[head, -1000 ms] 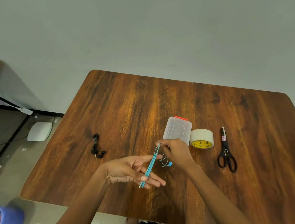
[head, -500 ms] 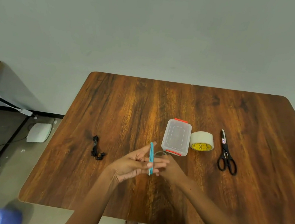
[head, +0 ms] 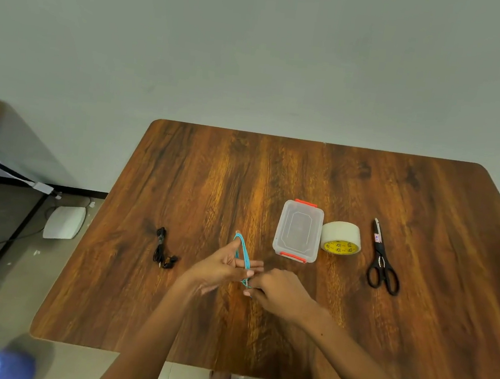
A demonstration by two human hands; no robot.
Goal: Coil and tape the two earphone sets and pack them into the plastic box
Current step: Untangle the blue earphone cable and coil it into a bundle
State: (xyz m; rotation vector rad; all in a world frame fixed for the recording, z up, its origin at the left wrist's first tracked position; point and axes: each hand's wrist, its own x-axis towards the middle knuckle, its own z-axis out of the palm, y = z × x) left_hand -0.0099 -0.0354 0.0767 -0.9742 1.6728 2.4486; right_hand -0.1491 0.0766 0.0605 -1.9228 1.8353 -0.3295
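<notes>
I see the left hand (head: 221, 268) just below the middle of the frame, its fingers held out fairly straight with loops of the blue earphone cable (head: 244, 252) wound around them. The right hand (head: 281, 289) sits beside it, fingers curled and pinching the cable's lower end near the left fingertips; the pinch itself is too small for me to read. Both hands hover over the wooden table (head: 306, 177). Up and right of them lies the clear plastic box (head: 298, 230), lid on, orange clips at both ends. The tape roll (head: 341, 237) sits just beside it on the right, then the black scissors (head: 382, 260) farther right. The black earphones (head: 163, 248) lie bunched at centre left, well apart from the hands.
</notes>
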